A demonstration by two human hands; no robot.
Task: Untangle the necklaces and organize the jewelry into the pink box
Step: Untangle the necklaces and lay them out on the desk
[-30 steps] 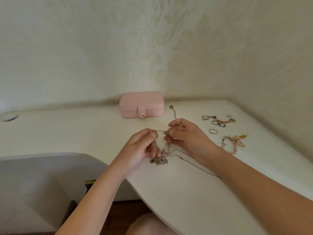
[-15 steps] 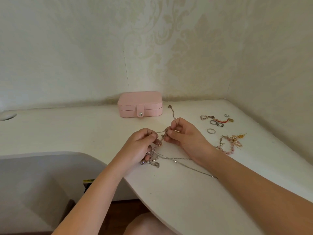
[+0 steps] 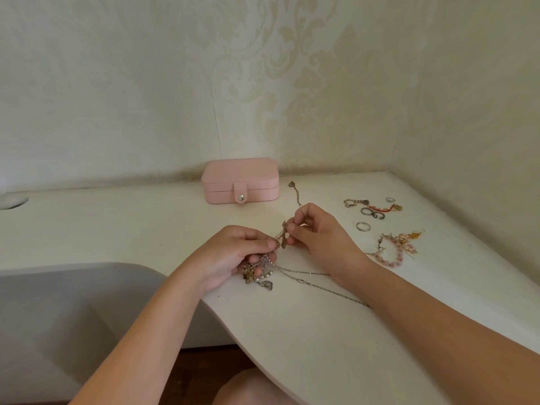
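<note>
A tangled bunch of necklaces with pink beads, small pearls and a heart pendant hangs from my left hand, which pinches it just above the white desk. My right hand pinches a thin chain of the same tangle at its top. One chain end runs toward the back, and silver chains trail across the desk under my right wrist. The pink box stands closed, snap fastened, against the back wall.
To the right lie a pink bead bracelet with gold earrings, a plain ring, dark rings, a small chain bracelet and a red cord piece. Walls close the back and right; the desk edge curves inward at front left.
My hands have shifted slightly left and lowered the tangle. The bunch moved further under my left hand, and the silver chains spread out on the desk.
</note>
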